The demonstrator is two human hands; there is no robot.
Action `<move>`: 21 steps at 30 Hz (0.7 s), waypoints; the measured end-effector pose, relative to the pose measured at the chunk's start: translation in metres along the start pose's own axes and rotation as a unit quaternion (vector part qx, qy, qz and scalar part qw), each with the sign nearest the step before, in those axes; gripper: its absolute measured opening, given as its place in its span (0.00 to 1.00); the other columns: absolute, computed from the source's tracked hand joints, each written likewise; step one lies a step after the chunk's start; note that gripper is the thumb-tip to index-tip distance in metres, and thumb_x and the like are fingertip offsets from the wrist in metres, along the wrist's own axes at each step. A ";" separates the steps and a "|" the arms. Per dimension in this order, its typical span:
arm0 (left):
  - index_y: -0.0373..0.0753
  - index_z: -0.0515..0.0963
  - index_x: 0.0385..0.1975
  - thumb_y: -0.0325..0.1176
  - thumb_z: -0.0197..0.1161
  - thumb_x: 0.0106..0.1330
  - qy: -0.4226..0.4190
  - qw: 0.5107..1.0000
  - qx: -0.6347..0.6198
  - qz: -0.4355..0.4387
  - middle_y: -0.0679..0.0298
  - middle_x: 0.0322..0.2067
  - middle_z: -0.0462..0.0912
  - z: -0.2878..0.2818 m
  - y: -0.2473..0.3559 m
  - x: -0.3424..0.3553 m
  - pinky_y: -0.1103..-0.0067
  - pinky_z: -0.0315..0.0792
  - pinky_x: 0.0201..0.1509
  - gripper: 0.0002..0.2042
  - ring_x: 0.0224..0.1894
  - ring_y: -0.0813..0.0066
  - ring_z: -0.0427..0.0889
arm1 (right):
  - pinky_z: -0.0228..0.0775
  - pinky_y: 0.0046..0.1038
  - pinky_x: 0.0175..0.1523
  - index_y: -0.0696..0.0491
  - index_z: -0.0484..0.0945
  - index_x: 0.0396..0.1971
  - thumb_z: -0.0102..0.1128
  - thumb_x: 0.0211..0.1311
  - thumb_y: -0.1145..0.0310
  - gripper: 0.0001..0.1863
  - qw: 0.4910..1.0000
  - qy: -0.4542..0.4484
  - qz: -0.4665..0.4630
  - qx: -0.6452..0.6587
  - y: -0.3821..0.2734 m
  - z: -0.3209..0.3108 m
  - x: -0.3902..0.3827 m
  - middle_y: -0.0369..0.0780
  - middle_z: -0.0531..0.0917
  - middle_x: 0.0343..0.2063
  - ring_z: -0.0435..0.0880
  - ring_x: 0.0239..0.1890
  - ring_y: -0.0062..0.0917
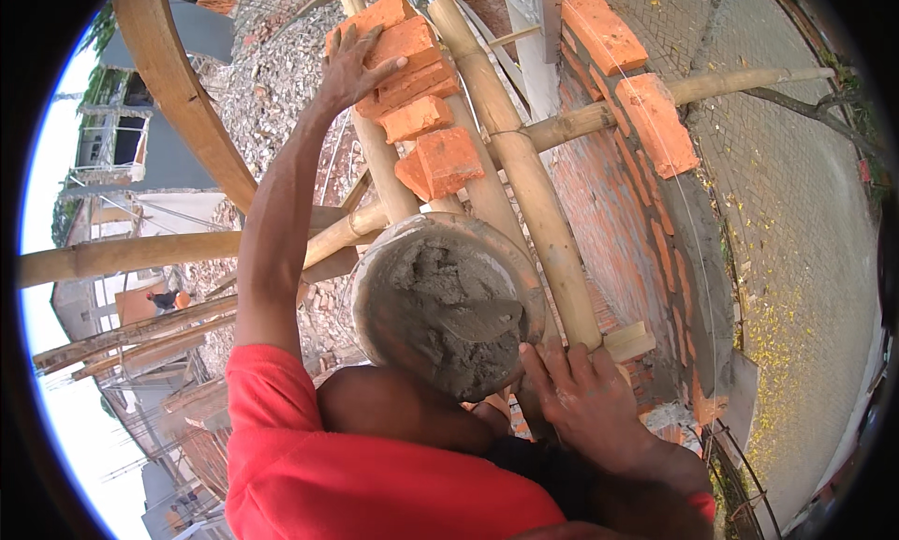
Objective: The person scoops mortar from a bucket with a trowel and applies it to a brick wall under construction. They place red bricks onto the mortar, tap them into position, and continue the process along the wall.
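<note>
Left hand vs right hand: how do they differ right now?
The left hand is stretched far out, palm flat on the orange brick stack; the right hand stays close in, gripping a bamboo pole beside the mortar bucket. Left fingers are spread, right curled. Both are bare.

Bright daylight, diffuse, w/ soft shadows only. Sky (pixel 56 165) at left was blown out to white, w/ a blue fringe along the lens rim. Centre was sharp: mortar (pixel 440 306) texture and brick stack (pixel 412 100) read clearly. Strong fisheye bend toward the rim, bamboo poles (pixel 524 165) curved, black vignette at corners. Far ground and paving (pixel 796 212) were softer, slightly smeared.
</note>
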State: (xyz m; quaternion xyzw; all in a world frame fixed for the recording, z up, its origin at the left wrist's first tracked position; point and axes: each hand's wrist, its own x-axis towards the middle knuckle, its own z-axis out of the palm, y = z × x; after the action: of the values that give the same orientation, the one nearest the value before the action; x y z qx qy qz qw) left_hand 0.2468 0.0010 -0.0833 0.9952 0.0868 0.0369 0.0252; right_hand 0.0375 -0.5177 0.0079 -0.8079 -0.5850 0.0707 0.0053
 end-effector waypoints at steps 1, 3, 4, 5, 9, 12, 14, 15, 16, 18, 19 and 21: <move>0.37 0.63 0.77 0.80 0.61 0.57 0.029 1.000 0.003 -0.003 0.33 0.76 0.53 0.009 0.000 -0.002 0.51 0.47 0.83 0.57 0.81 0.33 0.44 | 0.70 0.32 0.46 0.53 0.82 0.61 0.60 0.68 0.50 0.29 1.000 0.014 -0.006 -0.014 0.001 0.000 -0.001 0.43 0.83 0.49 0.79 0.41 0.31; 0.35 0.61 0.77 0.78 0.62 0.59 0.066 0.998 -0.007 0.011 0.32 0.77 0.53 0.025 0.006 -0.011 0.50 0.47 0.83 0.57 0.81 0.32 0.44 | 0.71 0.35 0.50 0.55 0.82 0.60 0.59 0.68 0.49 0.29 0.999 0.042 0.014 0.021 0.004 0.001 -0.003 0.43 0.83 0.49 0.80 0.44 0.31; 0.32 0.61 0.76 0.75 0.65 0.58 0.090 0.995 0.009 0.031 0.33 0.76 0.54 0.030 0.010 -0.017 0.49 0.49 0.82 0.57 0.80 0.31 0.46 | 0.71 0.36 0.52 0.55 0.82 0.60 0.59 0.68 0.49 0.30 0.997 0.062 0.017 0.033 0.006 0.003 -0.004 0.43 0.83 0.50 0.81 0.45 0.32; 0.30 0.61 0.75 0.73 0.67 0.58 0.107 0.993 0.026 0.033 0.33 0.76 0.55 0.033 0.015 -0.025 0.49 0.51 0.81 0.57 0.80 0.31 0.48 | 0.72 0.36 0.53 0.56 0.82 0.59 0.60 0.67 0.50 0.29 0.993 0.094 0.039 0.052 0.007 0.004 -0.005 0.43 0.83 0.50 0.81 0.46 0.32; 0.25 0.73 0.62 0.64 0.76 0.54 0.078 0.990 0.105 -0.049 0.34 0.67 0.71 0.012 0.029 -0.017 0.49 0.66 0.71 0.48 0.70 0.40 0.71 | 0.73 0.39 0.57 0.58 0.83 0.56 0.65 0.65 0.54 0.26 0.950 0.230 0.090 0.189 0.013 0.013 -0.005 0.44 0.83 0.51 0.82 0.49 0.35; 0.25 0.81 0.51 0.64 0.79 0.48 -0.039 0.995 0.049 -0.074 0.40 0.50 0.85 -0.019 0.039 0.008 0.54 0.76 0.58 0.44 0.52 0.48 0.86 | 0.75 0.40 0.57 0.58 0.82 0.56 0.70 0.63 0.57 0.26 0.897 0.315 0.147 0.273 0.023 0.022 -0.002 0.44 0.83 0.51 0.82 0.50 0.38; 0.26 0.83 0.47 0.64 0.80 0.46 -0.060 0.988 0.106 -0.092 0.43 0.42 0.89 -0.031 0.057 0.003 0.58 0.79 0.52 0.43 0.44 0.52 0.89 | 0.76 0.42 0.60 0.60 0.79 0.59 0.69 0.67 0.56 0.28 0.858 0.348 0.174 0.337 0.035 0.025 -0.002 0.45 0.83 0.55 0.82 0.54 0.44; 0.25 0.83 0.47 0.64 0.79 0.47 -0.036 0.994 0.061 -0.081 0.44 0.42 0.89 -0.039 0.070 0.001 0.61 0.80 0.51 0.43 0.44 0.53 0.89 | 0.76 0.42 0.61 0.60 0.78 0.60 0.68 0.68 0.55 0.29 0.837 0.355 0.201 0.363 0.044 0.025 -0.002 0.47 0.83 0.56 0.82 0.56 0.45; 0.24 0.82 0.48 0.63 0.79 0.48 -0.040 0.996 0.013 -0.083 0.44 0.41 0.88 -0.047 0.086 -0.009 0.63 0.80 0.50 0.42 0.44 0.55 0.89 | 0.75 0.43 0.62 0.60 0.77 0.62 0.68 0.70 0.54 0.30 0.814 0.359 0.230 0.393 0.053 0.025 -0.003 0.48 0.82 0.57 0.82 0.58 0.45; 0.22 0.81 0.50 0.64 0.77 0.52 -0.110 0.974 -0.183 -0.076 0.45 0.42 0.87 -0.069 0.123 -0.034 0.67 0.80 0.50 0.44 0.44 0.59 0.89 | 0.74 0.42 0.65 0.59 0.75 0.65 0.69 0.70 0.55 0.31 0.757 0.387 0.272 0.450 0.071 0.023 -0.001 0.49 0.80 0.61 0.81 0.62 0.43; 0.21 0.80 0.51 0.65 0.75 0.55 -0.131 0.962 -0.236 -0.043 0.45 0.44 0.87 -0.080 0.145 -0.046 0.67 0.79 0.52 0.44 0.46 0.61 0.88 | 0.72 0.40 0.67 0.59 0.74 0.67 0.70 0.69 0.57 0.32 0.726 0.412 0.280 0.474 0.083 0.022 0.002 0.48 0.79 0.63 0.80 0.63 0.41; 0.20 0.77 0.55 0.65 0.73 0.58 -0.171 0.913 -0.371 0.024 0.46 0.48 0.85 -0.093 0.201 -0.062 0.67 0.75 0.59 0.45 0.52 0.63 0.84 | 0.72 0.40 0.69 0.58 0.70 0.71 0.70 0.70 0.55 0.36 0.702 0.464 0.274 0.466 0.105 0.018 0.015 0.51 0.74 0.67 0.78 0.66 0.42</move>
State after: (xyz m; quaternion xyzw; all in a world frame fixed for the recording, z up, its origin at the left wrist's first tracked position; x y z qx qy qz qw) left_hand 0.2125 -0.2032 0.0162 0.9072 0.0374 -0.1040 0.4058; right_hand 0.1391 -0.5377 -0.0214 -0.7579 -0.1543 -0.0511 0.6318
